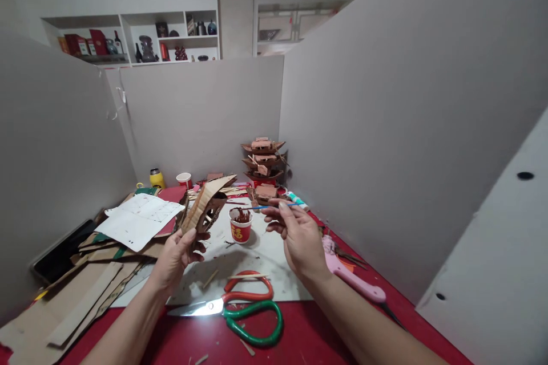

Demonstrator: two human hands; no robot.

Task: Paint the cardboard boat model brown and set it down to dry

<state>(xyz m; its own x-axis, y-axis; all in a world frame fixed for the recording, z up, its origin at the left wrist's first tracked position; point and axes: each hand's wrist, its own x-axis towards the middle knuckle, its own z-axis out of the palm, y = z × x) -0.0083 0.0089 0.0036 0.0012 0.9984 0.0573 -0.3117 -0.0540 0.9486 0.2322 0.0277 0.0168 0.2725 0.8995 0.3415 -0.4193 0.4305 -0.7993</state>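
Note:
My left hand (184, 251) grips a cardboard model boat (209, 199) by its lower end, tilted so one plain tan side faces up. Brown colour shows on parts of its inner side. Between thumb and fingers, my right hand (297, 234) pinches a thin blue paintbrush (274, 206). Its tip points left, at the mouth of a red paper cup (241, 231) smeared inside with brown paint. Whether the bristles touch the paint I cannot tell. The cup stands on a white board (265, 262) between my hands.
Scissors (240, 308) with orange and green handles lie in front. Cardboard sheets (89, 296) and white paper (137, 219) cover the left. Brown model boats (263, 159) are stacked at the back. A pink-handled tool (355, 279) lies right, beside a grey partition (385, 125).

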